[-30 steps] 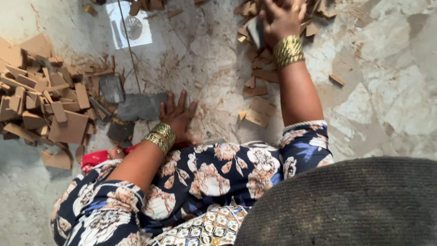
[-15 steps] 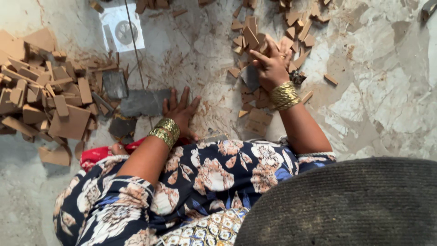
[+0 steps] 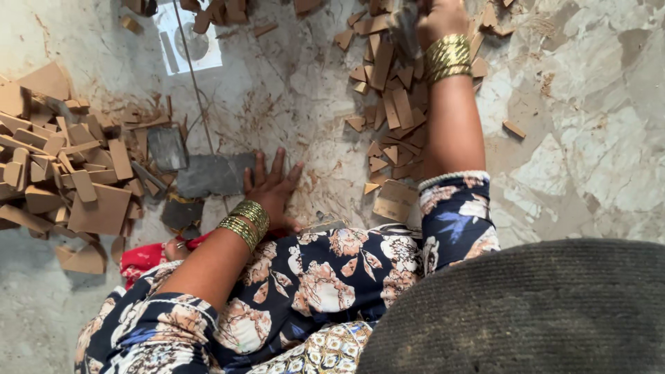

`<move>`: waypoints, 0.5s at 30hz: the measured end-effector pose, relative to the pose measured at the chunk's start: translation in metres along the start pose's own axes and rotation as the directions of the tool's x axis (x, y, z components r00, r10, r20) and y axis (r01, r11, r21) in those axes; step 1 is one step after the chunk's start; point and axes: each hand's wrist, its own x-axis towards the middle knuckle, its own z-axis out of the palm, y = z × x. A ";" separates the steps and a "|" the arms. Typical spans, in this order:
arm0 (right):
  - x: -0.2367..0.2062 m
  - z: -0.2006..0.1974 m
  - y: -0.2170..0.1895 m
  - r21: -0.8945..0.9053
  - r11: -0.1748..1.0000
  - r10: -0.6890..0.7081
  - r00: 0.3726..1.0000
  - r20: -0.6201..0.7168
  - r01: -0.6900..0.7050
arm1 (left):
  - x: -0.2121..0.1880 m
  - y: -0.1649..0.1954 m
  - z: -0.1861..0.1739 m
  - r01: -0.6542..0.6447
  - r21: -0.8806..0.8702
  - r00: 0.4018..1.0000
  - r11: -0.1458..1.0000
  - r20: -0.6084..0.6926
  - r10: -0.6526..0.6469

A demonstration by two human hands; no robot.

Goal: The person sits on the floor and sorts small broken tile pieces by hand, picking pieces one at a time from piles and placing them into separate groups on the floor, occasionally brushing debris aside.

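My left hand [image 3: 271, 185] lies flat on the floor with its fingers spread, its fingertips touching the edge of a dark grey stone slab [image 3: 208, 174]. It holds nothing. My right hand [image 3: 438, 16] is stretched out to the top edge of the view, over a scatter of small brown wooden pieces [image 3: 391, 104]. It is partly cut off by the frame. It appears closed on a grey flat tool [image 3: 406, 29] that sticks out to its left. Both wrists wear gold bangles.
A heap of brown board offcuts [image 3: 66, 180] lies at the left beside a smaller grey slab [image 3: 166, 147]. A white paper sheet [image 3: 187, 38] and a thin cord lie at the top. A tan cardboard piece [image 3: 393, 201] rests near my knee. A red cloth [image 3: 142, 257] shows below.
My right hand has gone from close in, half a second ago, back out to the far end of the scattered pieces. The left hand stays flat on the floor.
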 end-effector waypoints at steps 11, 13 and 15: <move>-0.092 -0.009 0.027 -0.084 0.907 -0.401 0.906 0.139 0.414 | 0.005 -0.005 0.003 -0.004 0.001 0.999 1.000 -0.047 0.004; -0.102 -0.020 0.045 0.087 0.900 -0.434 0.891 0.130 0.426 | 0.005 -0.004 0.002 0.009 0.011 0.999 1.000 -0.049 -0.008; -0.087 -0.030 0.060 0.098 0.991 -0.097 0.994 0.039 0.093 | 0.004 -0.003 0.002 0.014 0.017 0.999 1.000 -0.040 -0.014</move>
